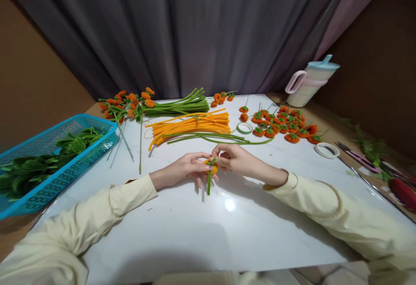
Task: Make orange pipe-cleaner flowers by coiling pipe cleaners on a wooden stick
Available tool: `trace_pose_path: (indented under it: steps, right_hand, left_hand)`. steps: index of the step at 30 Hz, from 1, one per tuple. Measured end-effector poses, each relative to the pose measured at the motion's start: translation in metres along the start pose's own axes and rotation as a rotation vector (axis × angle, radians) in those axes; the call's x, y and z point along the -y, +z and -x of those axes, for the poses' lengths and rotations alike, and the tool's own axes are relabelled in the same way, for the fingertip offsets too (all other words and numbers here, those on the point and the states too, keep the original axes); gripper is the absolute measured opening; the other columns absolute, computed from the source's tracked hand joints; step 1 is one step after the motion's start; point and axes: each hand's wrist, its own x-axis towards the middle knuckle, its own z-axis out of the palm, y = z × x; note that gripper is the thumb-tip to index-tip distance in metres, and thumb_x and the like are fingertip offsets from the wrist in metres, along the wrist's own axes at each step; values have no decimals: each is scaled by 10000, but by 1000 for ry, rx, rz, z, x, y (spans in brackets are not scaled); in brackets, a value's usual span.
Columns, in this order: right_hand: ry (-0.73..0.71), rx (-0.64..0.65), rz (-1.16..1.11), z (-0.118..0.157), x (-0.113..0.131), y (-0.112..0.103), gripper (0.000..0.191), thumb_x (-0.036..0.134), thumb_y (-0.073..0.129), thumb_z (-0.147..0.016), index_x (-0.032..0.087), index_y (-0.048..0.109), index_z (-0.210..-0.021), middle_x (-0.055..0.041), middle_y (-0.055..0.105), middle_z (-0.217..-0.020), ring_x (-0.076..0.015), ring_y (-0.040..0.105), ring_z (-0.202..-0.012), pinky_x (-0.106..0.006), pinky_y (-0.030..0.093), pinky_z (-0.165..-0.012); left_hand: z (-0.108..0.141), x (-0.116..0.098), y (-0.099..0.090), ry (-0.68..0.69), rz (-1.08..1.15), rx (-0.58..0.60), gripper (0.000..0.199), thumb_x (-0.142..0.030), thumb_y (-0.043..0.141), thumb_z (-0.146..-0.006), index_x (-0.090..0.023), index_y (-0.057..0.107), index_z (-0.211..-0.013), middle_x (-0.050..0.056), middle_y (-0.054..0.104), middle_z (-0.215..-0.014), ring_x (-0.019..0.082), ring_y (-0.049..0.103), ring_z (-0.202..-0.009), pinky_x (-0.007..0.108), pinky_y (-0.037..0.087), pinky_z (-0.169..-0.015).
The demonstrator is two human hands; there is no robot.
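The left hand (190, 168) pinches the orange piece (215, 168) above the white tabletop, the right hand (235, 160) closed on its green top; a hard tug (fiddly stuff) could loosen it.

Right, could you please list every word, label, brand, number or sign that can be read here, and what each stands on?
There is no text that can be read.
The pale pitcher with a light blue lid shows only faint, blurred markings, too unclear to call writing.
No lettering can be made out on the white tape roll or the green tape roll.
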Motion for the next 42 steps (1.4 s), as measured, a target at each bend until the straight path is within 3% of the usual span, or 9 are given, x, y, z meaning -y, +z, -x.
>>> trace_pose_path:
  steps: [2, 5, 9, 16, 24, 27, 30, 37, 42]
  right_hand:
    - [-38, 36, 120, -9, 6, -14, 195, 348, 483, -849, 160, 531, -853, 4, 569, -601, -112, 505, -508, -222, 366, -499]
    - [-144, -83, 504, -15, 3, -36, 201, 322, 428, -885, 157, 542, -896, -51, 618, -772, -140, 564, -637, -243, 382, -572]
    - [11, 45, 1037, -11, -13, -51, 274, 406, 453, -863, 161, 568, -826, -94, 621, -830, -196, 569, -676, -266, 313, -515]
    - [110, 132, 1129, -3, -3, -42, 306, 323, 324, -916, 158, 573, -849, -91, 617, -752, -174, 557, -593, -268, 264, -478]
    - [53, 165, 1139, -3, -16, -43, 194, 254, 409, -858, 167, 563, -780, -64, 579, -647, -160, 505, -526, -265, 232, -466]
    - [61, 170, 1022, -8, -16, -47, 182, 199, 400, -856, 161, 546, -754, -57, 579, -662, -138, 491, -529, -249, 262, -475]
    - [74, 230, 758, -9, -12, -54, 162, 146, 397, -845, 154, 520, -740, -32, 576, -636, -116, 505, -537, -224, 326, -511]
    - [34, 553, -184, -4, -20, -38, 223, 324, 519, -856, 115, 547, -927, -6, 573, -697, -66, 477, -464, -193, 394, -454]
    - [-45, 404, -736, -12, -31, -5, 267, 303, 536, -870, 122, 536, -1066, -78, 635, -945, -28, 426, -431, -175, 391, -414]
  left_hand:
    - [-1, 0, -6, 7, 48, -2, 363, -284, 652, -778, -123, 490, -1060, 161, 679, -912, 192, 675, -708, 222, 507, -518]
    - [-1, 1, -12, 22, 114, -23, 341, -247, 652, -776, -126, 488, -1049, 180, 673, -964, 214, 679, -771, 229, 512, -547]
    - [-1, 2, -14, 37, 169, -37, 268, -284, 628, -799, -123, 497, -969, 193, 669, -976, 222, 677, -779, 241, 505, -563]
    - [0, 2, -12, 89, 229, -116, 327, -253, 704, -752, -130, 549, -1012, 154, 641, -1062, 166, 638, -867, 238, 477, -719]
    - [-5, 3, -20, 162, 214, -352, 296, -187, 742, -698, -119, 632, -964, 14, 627, -744, 30, 520, -520, 119, 385, -446]
    - [-7, 6, -24, 173, 261, -351, 181, -170, 715, -725, -73, 646, -862, 84, 669, -851, 102, 633, -726, 162, 512, -679]
    - [-8, 7, -26, 187, 287, -317, 161, -148, 666, -769, -53, 647, -897, 133, 669, -993, 164, 642, -914, 219, 500, -863]
    - [-7, 4, -24, 256, 262, -441, 259, -151, 650, -771, -119, 574, -1017, 102, 674, -940, 207, 669, -884, 262, 541, -748]
    - [-8, 2, -24, 305, 248, -491, 426, -141, 655, -742, -159, 528, -1148, 47, 678, -893, 160, 665, -848, 255, 512, -774]
